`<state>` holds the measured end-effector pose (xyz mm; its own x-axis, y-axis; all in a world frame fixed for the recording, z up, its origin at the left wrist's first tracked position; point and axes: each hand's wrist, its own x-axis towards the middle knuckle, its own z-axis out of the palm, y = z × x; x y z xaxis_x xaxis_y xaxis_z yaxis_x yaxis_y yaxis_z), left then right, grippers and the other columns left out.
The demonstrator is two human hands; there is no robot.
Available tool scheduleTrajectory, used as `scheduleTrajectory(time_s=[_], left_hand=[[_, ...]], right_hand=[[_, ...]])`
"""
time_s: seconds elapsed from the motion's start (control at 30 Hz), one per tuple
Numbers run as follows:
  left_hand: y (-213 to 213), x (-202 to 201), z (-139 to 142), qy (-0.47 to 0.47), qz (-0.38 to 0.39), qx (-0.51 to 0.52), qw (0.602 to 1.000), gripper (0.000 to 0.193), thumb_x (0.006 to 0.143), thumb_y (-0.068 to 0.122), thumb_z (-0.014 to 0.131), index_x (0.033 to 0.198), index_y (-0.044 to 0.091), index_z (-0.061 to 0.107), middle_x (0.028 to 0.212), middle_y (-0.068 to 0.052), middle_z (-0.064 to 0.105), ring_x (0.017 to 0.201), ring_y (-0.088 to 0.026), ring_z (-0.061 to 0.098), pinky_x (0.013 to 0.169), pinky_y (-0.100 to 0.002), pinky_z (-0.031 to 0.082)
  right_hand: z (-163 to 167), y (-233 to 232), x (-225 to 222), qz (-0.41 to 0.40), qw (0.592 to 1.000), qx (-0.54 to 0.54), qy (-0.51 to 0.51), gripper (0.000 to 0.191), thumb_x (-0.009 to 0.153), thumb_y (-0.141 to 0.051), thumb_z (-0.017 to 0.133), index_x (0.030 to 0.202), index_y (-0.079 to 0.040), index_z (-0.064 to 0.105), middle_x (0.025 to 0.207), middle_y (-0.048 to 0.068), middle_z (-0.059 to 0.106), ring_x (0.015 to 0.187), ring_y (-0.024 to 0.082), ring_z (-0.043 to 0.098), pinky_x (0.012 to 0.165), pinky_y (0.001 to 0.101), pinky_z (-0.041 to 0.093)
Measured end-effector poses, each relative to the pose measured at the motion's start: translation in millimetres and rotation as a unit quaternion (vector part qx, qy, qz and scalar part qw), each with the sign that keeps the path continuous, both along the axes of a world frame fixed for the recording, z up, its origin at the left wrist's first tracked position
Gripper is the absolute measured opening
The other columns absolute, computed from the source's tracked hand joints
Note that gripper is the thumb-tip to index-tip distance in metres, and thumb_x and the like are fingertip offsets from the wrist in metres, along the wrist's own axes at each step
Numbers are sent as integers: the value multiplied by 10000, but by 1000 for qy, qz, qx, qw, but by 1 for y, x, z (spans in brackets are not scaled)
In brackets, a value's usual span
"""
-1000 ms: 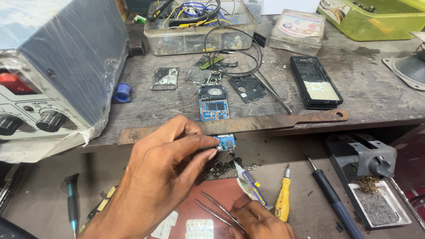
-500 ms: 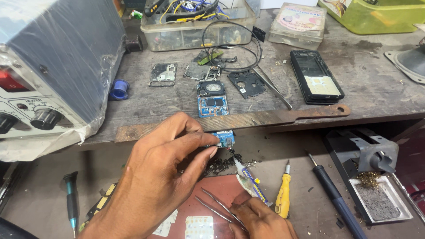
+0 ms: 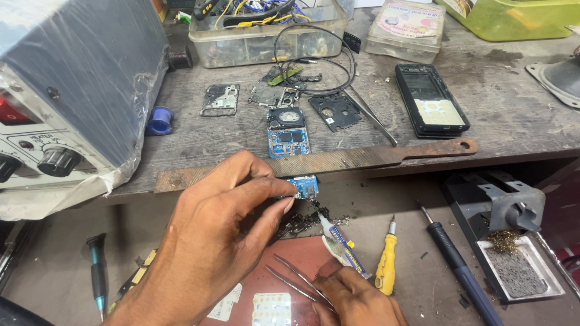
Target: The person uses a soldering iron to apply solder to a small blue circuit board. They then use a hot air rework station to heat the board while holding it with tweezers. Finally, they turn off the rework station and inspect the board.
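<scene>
My left hand (image 3: 211,241) pinches a small blue circuit board (image 3: 304,186) between thumb and fingers, just below the front edge of the wooden bench (image 3: 507,115). My right hand (image 3: 356,299), at the bottom of the view, grips a small white and blue tube (image 3: 338,241) with its nozzle pointing up at the board, and also a pair of metal tweezers (image 3: 296,281). A second blue circuit board (image 3: 287,134) lies on the bench above.
A plastic-wrapped power supply (image 3: 78,90) stands at left. Phone parts, a black phone frame (image 3: 432,102), a black cable (image 3: 314,57), clear parts boxes (image 3: 266,30) and a rusty file (image 3: 338,160) lie on the bench. Screwdrivers (image 3: 386,259) and a soldering stand (image 3: 501,205) sit lower right.
The view has shifted slightly. Both hands keep their hold on the board, tube and tweezers with almost no movement.
</scene>
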<state>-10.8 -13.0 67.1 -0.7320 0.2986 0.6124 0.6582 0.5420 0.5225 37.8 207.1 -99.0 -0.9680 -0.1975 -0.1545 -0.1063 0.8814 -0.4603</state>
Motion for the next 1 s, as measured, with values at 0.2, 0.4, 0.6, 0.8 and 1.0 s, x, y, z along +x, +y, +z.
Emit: scheduleTrajectory(time_s=[0.2,0.4,0.6,0.8,1.0], left_hand=[[0,-1,0,-3,0,-2,1000,180,828,58,783,1002,31,749,910,-66,647,813,-198,688,671,-317,534],[-1,0,0,1,3,-3,1000,178,828,63,783,1002,40,754,916,-63,655,828,-195,697,682,-316,541],[1,-1,0,-4,9,-5,1000,183,822,68,787,1003,49,764,909,-60,658,815,-194,698,671,-313,539],[0,0,1,-19,9,-4,1000,183,821,68,787,1002,48,763,900,-59,655,798,-186,696,651,-311,536],[1,0,1,-17,6,-4,1000,187,821,65,786,1005,43,760,898,-60,652,807,-186,693,661,-313,536]], right_hand=[[6,-3,-1,-8,1000,6,-9,491,778,-254,813,1260,-292,731,1174,-21,678,1012,219,742,887,410,594],[-2,0,0,14,999,-6,32,450,797,-279,822,1241,-277,751,1157,-24,692,999,219,751,878,420,597],[1,0,-1,-4,1000,-2,-5,486,774,-251,822,1253,-273,741,1182,-16,682,972,216,746,886,412,595],[9,-4,-2,-9,1000,0,-11,476,785,-258,820,1255,-274,744,1164,-11,686,980,213,754,893,410,594],[7,-3,-2,-8,1000,4,-15,480,786,-260,816,1259,-280,740,1157,-9,681,951,206,756,882,404,602]])
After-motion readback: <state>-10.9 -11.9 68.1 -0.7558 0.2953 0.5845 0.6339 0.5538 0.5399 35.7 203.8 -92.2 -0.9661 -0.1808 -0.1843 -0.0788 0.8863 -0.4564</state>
